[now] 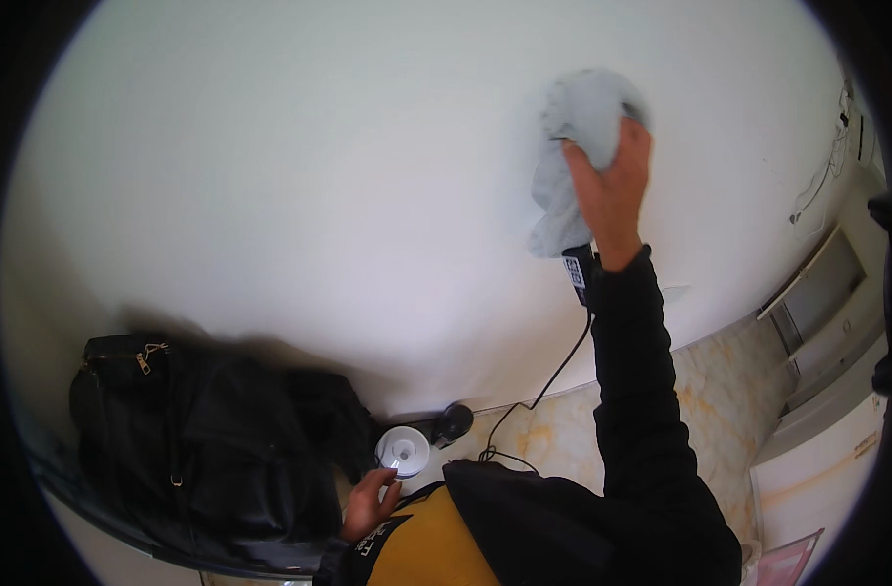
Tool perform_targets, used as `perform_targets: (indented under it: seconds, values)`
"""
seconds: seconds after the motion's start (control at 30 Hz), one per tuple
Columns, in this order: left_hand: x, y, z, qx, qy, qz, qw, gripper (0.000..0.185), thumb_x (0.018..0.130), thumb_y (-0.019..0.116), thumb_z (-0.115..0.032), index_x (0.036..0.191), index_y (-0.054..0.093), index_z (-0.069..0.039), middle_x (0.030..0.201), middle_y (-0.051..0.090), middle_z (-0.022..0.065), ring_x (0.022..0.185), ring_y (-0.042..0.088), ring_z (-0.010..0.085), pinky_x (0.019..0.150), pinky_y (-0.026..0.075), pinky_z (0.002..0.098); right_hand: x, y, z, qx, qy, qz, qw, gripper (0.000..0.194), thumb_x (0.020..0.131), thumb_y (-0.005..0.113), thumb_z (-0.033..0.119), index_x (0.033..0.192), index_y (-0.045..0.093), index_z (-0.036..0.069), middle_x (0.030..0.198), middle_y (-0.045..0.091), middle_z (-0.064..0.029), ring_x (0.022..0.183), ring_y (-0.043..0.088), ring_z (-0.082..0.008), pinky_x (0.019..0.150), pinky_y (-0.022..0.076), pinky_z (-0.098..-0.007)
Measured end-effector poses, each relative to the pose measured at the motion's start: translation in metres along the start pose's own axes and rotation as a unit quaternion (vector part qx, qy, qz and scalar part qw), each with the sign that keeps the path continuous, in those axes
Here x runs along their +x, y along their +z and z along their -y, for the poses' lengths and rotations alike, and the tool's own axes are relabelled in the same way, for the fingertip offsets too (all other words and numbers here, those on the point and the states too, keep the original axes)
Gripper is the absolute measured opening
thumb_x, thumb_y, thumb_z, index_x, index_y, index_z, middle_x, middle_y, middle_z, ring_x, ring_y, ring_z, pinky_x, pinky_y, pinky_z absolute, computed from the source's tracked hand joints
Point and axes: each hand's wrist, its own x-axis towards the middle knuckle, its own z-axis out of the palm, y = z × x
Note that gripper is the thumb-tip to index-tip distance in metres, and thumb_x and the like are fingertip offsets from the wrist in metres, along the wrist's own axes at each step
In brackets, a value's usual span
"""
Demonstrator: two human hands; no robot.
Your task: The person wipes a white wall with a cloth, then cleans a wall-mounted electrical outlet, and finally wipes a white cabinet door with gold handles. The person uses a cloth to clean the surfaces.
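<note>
My right hand [613, 183] is raised against the white wall [328, 183], gripping a bunched light-grey cloth [588, 102]. Part of the cloth hangs loose below and to the left of the fingers. Blur softens its outline, and a small dark patch shows by the fingertips. A black box-shaped device [577, 275] bearing a printed code sits by my right wrist, with a black cable [563, 362] running down from it. Low in front of my body, my left hand [372, 505] has loosely bent fingers and nothing visible in it. Just beyond its fingertips is a round white object [402, 451], seen from above.
A large black leather-like bag or garment [219, 454] with zips and straps lies at lower left. Beside the round white object stands a dark bottle-like object [453, 423]. Marbled floor [724, 388] runs along the wall. Wires [819, 183] hang at far right, above white cabinets [812, 469].
</note>
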Motion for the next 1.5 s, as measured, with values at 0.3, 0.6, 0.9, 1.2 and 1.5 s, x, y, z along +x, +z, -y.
perform_targets:
  seconds: [0.3,0.6,0.9,1.2,1.5]
  values:
    - [0.0,0.002,0.0,0.016,0.019,-0.03,0.999,0.023,0.084,0.068,-0.004,0.106,0.062,-0.001,0.092,0.065,0.0175,0.083,0.066,0.0337,0.073,0.052,0.0382,-0.162,0.014,0.028,-0.027,-0.021,0.345,0.938,0.064,0.068,0.074,0.011,0.129,0.056,0.007,0.127,0.046,-0.0251,0.116,0.049,-0.0432,0.092,0.0477,-0.0433]
    - [-0.006,-0.003,-0.02,0.013,-0.007,-0.029,0.999,0.025,0.087,0.067,-0.009,0.11,0.06,-0.003,0.097,0.064,0.0149,0.086,0.065,0.0319,0.074,0.052,0.0367,-0.12,0.03,0.058,0.048,-0.081,0.212,0.973,0.066,0.067,0.075,0.01,0.13,0.055,0.006,0.123,0.047,-0.0234,0.114,0.05,-0.0416,0.089,0.0478,-0.0435]
    - [-0.012,-0.005,-0.019,0.024,-0.007,-0.064,0.998,0.025,0.087,0.067,-0.01,0.11,0.06,-0.003,0.096,0.065,0.0146,0.084,0.066,0.0314,0.072,0.052,0.0375,-0.123,0.1,0.141,0.048,-0.108,0.177,0.977,0.061,0.069,0.073,0.008,0.128,0.057,0.01,0.12,0.044,-0.0226,0.109,0.049,-0.042,0.083,0.0491,-0.045]
    - [-0.028,-0.014,-0.015,0.023,-0.035,-0.095,0.995,0.025,0.087,0.068,-0.01,0.109,0.061,-0.003,0.095,0.065,0.016,0.084,0.066,0.0329,0.071,0.053,0.0382,-0.19,0.106,0.162,0.105,-0.15,0.383,0.906,0.056,0.07,0.069,0.007,0.125,0.06,0.013,0.121,0.048,-0.0176,0.106,0.051,-0.039,0.083,0.0501,-0.0433]
    - [-0.041,-0.013,-0.008,0.021,-0.03,-0.125,0.992,0.024,0.087,0.068,-0.011,0.108,0.061,-0.002,0.095,0.066,0.0165,0.084,0.067,0.0333,0.071,0.054,0.0385,-0.014,0.116,0.197,0.069,-0.188,0.1,0.975,0.063,0.069,0.076,0.01,0.129,0.058,0.012,0.127,0.047,-0.0221,0.114,0.049,-0.0414,0.092,0.048,-0.0443]
